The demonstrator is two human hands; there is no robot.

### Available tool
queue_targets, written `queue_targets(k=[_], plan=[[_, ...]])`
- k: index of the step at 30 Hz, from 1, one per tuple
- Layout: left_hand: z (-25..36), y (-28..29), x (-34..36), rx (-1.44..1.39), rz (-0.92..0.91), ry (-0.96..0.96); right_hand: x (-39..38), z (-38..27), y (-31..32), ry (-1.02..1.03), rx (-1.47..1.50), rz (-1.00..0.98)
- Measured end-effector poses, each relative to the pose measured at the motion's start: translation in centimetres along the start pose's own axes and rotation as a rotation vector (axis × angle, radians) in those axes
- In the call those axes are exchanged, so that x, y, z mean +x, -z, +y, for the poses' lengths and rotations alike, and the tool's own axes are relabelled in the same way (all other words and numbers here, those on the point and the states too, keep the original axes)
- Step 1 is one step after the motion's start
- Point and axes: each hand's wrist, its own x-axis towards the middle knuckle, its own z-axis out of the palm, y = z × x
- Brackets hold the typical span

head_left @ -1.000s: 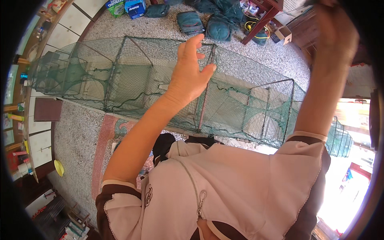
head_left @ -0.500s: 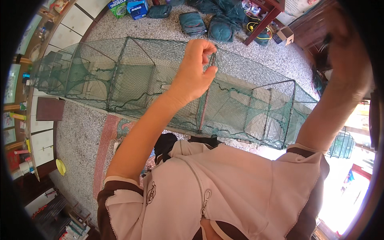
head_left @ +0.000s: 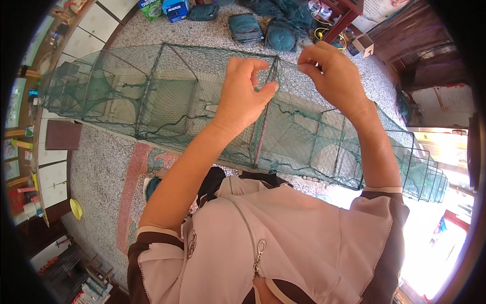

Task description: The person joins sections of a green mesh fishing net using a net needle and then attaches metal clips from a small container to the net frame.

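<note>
"One green net trap: where does it lie?"

"Crosswise before you, with your left hand and right hand near its far edge. They are apart: left thumb and fingers parted near a reddish rod; right fingertips gathered, contents impossible to tell."

"Technique?"

"Best keep the rod steady and your fingers free of mesh."

"Other counts?"

"One blue box, one yellow dish."

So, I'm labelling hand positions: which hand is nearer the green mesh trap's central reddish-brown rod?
Left. The left hand is close beside the rod, mostly on its left, contact unclear; the right hand is farther off, to its right.
</note>
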Motion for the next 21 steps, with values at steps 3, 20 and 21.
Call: queue_targets(k=[3,20,21], plan=[[-0.4,0.3,0.2,-0.072,-0.068,0.118,0.2,0.1,-0.9,-0.001,0.058,0.040],[-1.8,-0.9,0.4,-0.681,-0.137,0.428,2.5,-2.1,-5.6,0.039,0.303,0.166],[-1.4,-0.9,0.4,-0.645,-0.124,0.434,3.0,-2.1,-5.1,0.026,0.198,0.046]])
